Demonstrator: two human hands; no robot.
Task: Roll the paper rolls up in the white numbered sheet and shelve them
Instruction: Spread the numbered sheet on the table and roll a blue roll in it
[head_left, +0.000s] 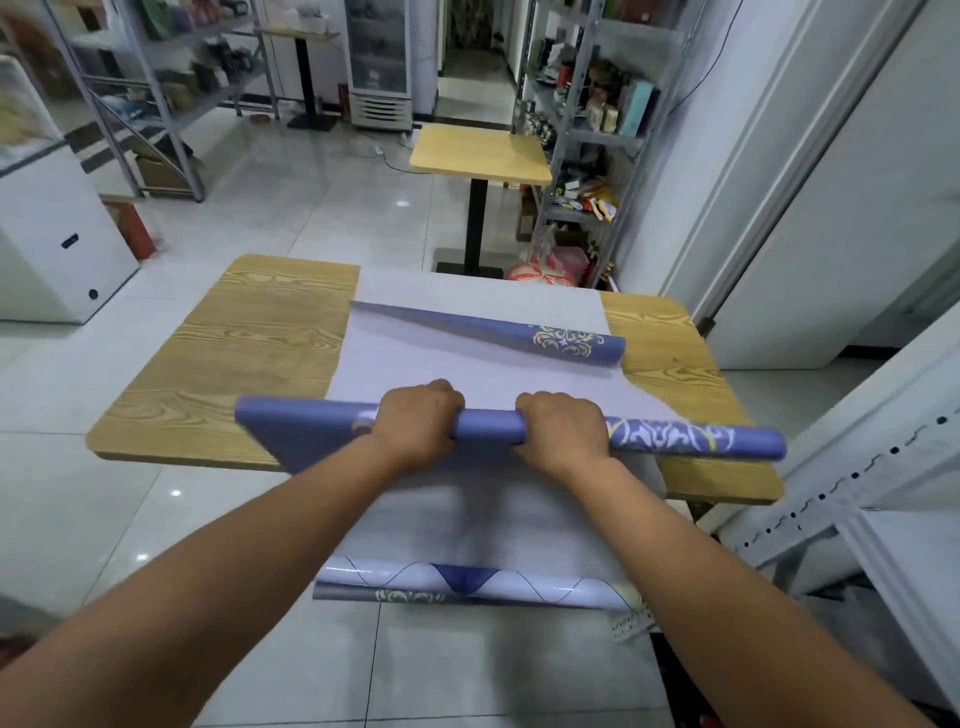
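- The wooden tabletop (249, 332) shows bare wood on the left side. Nothing lies there.
- The purple roll (488, 430) lies across the near part of the tabletop. Its left end is loose and flat, like a flap. It sticks out past the sheet there, so I think this roll is not tight yet.
- The left hand (415, 421) is curled over the top of the purple roll, knuckles up. It grips the roll so it cannot spring open.
- The white sheet (441, 364) runs down the middle of the tabletop and hangs off the near edge toward the person. It lies under the rolls, ready to wrap around them. I cannot see any numbers on it from here.
- Low down, the hanging part ends in a rolled bundle (467, 577) with wavy lines. I cannot tell if that is the sheet's own end or another roll.
- The right hand (563, 434) is curled over the same purple roll, just beside the left hand. Two hands near the middle help it roll straight.
- A second purple roll (566, 343) lies farther back on the sheet, apart from the hands. Its left end has come open.
- Metal shelves (587, 135) stand far off on the right. The rolls may go there later.
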